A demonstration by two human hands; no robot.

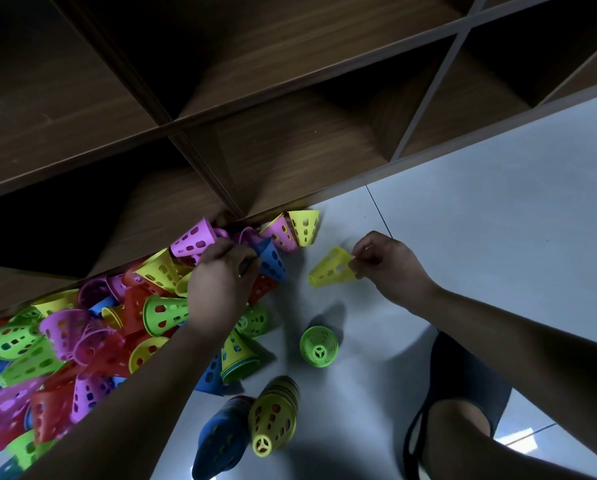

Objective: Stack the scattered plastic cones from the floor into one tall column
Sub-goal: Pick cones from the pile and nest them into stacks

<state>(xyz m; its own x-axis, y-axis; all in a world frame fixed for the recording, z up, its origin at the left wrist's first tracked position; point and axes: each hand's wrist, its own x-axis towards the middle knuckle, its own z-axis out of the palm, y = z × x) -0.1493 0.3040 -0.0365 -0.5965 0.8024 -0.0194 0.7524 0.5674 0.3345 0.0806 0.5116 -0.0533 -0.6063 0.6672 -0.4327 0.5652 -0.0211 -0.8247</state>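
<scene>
**By the shelf foot: two cones taken at once**

Down on the floor, hard against the shelf, a pickup is being made on both sides. The blue cone at the edge of the pile is gripped by the left hand, fingers curled over its wide end. The yellow cone is pinched at its rim by the right hand, with its narrow tip pointed back toward the pile. Whether it is clear of the floor cannot be told.

Gathering is judged to be the step in hand, and early going at that: dozens of cones are heaped along the shelf. Nearer the person, a yellow stack and a blue stack are seen side by side, upright or leaning cannot be told from this angle. A short stack is set just beside the pile, and a green cone is left alone near it.

For the next move, both held cones would need to be turned the same way and nested squarely onto one stack. The separate stacks must then be merged if a single column is to be had.
</scene>
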